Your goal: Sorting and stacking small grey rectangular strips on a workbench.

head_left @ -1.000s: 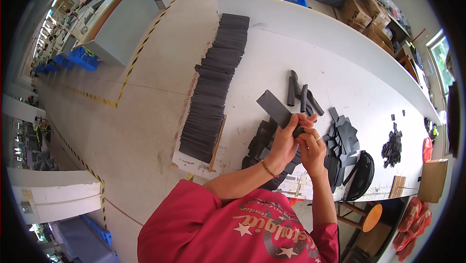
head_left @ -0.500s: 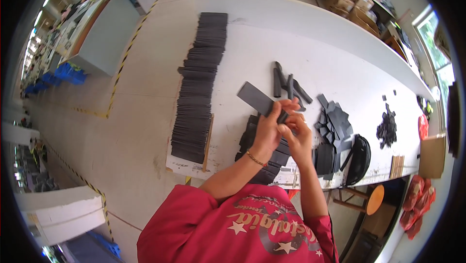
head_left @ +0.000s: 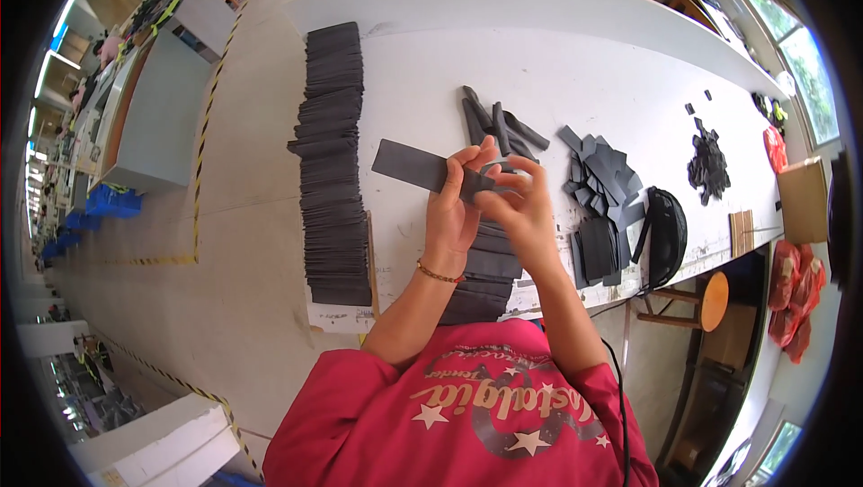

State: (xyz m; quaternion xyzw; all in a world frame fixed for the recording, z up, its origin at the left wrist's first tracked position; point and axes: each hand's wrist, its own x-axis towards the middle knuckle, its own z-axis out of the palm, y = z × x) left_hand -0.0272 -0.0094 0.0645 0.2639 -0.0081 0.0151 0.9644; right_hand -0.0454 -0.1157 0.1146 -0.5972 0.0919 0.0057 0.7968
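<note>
A flat black fabric strip [head_left: 409, 166] is gripped between the thumb and fingers of my left hand [head_left: 452, 222], its free end sticking out to the left. The strip's right end, which looks curled over, is pinched by my right hand [head_left: 528, 222]; part of it is hidden behind the fingers. Below both hands lie overlapping black pieces [head_left: 490, 262], partly covered by my left hand. Just beyond the fingers, several rolled or folded black strips [head_left: 503, 127] rest on the white table [head_left: 413, 82].
A long row of stacked black strips [head_left: 331, 163] lines the table's left side. To the right are a fanned pile of black pieces [head_left: 604, 172], a neat black stack [head_left: 598, 251], a black pouch [head_left: 665, 235] and small black scraps [head_left: 708, 163]. An orange-topped stool [head_left: 713, 301] stands below.
The view has shifted, so the table appears further left. The strip has turned closer to level, and my right hand's fingers have moved around its right end.
</note>
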